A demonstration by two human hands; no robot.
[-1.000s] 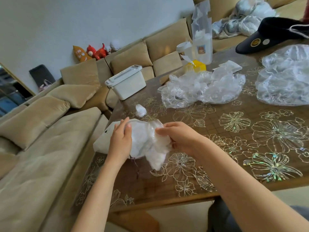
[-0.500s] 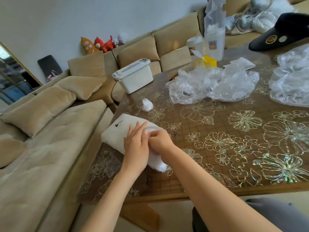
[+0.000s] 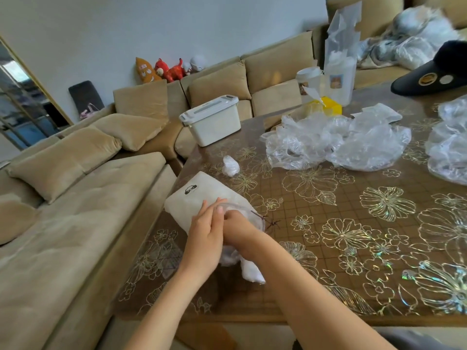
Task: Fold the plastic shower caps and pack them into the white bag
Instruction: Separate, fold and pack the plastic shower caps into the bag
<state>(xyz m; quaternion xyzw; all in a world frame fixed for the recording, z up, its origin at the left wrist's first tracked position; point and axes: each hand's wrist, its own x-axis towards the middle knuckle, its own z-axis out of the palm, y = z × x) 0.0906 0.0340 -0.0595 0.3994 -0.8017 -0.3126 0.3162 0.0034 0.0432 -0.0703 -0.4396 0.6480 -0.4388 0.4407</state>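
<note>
While the cap (image 3: 252, 272) hangs half out of the bag (image 3: 192, 200) at lower centre, packing is judged in hand. Left grip (image 3: 206, 236) is laid straight-fingered on the bag; of the right grip (image 3: 237, 229) the hold cannot be told. The tail must be pushed in next.

I had one view to work from, a wide-angle camera worn on the person's head. It looked forward and down over the surface (image 3: 328, 248), and it was rolled so that the near edge sloped across the bottom. Both forearms came in from the near side. The left hand (image 3: 206, 236) and right hand (image 3: 238, 229) sat close under the lens, left of centre. The sofa (image 3: 75, 236) filled the left, and the wall (image 3: 126, 26) closed the far side.
</note>
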